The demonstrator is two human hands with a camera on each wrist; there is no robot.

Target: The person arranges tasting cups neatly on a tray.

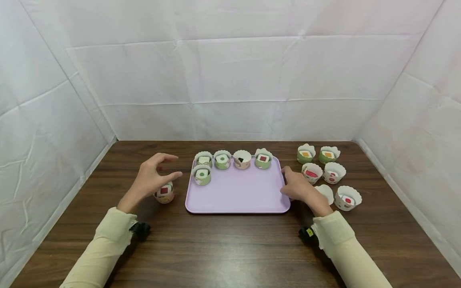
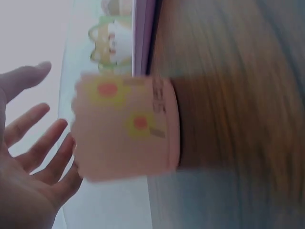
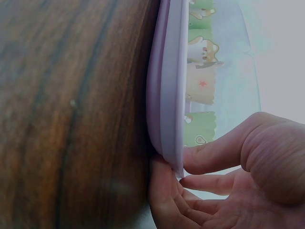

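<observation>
My left hand (image 1: 153, 176) hovers over a pink paper baking cup (image 1: 165, 199) left of the tray, its fingers spread and holding nothing. A white piece with a red square sits inside that cup. In the left wrist view, the pink cup (image 2: 124, 133) with yellow flowers stands on the table beyond the fingers. At the right edge of the lilac tray (image 1: 245, 196), my right hand (image 1: 298, 186) pinches the rim, thumb above and fingers below, as the right wrist view shows. Several filled cups, such as a green cup (image 1: 202, 180) and a pale pink cup (image 1: 242, 163), line the tray's back and left.
Right of my right hand stands a group of several more cups, among them a green cup (image 1: 305, 158) and a white cup (image 1: 345, 205). The brown wooden table (image 1: 223, 252) is enclosed by white cloth walls (image 1: 230, 72) at the back and both sides.
</observation>
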